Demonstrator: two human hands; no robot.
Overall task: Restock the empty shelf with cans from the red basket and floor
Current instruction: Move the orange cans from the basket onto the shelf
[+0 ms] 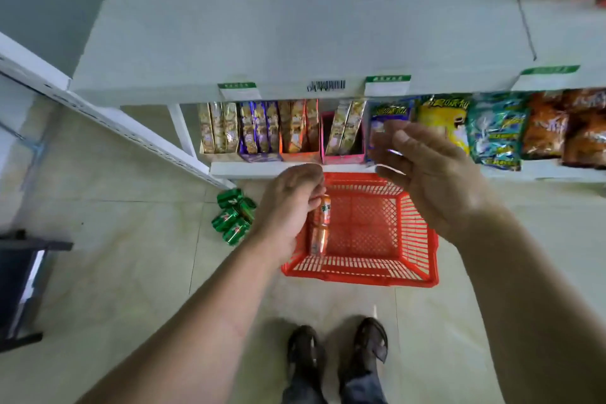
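Observation:
The wide white shelf (295,26) at the top of the view is bare. On the floor below stands the red basket (416,239), with two orange cans (319,233) lying along its left wall. Several green cans (234,216) lie in a heap on the tiles just left of the basket. My left hand (288,207) hovers high above the basket's left edge, fingers curled together, and nothing shows in it. My right hand (423,170) is blurred, fingers spread and empty, above the basket's far right corner.
A lower shelf (262,169) holds snack boxes (262,131) on the left and crisp bags (492,128) on the right. A slanted white shelf post (131,128) runs down on the left. A dark stand (19,282) sits at the left edge. My feet (337,348) are on the tiles.

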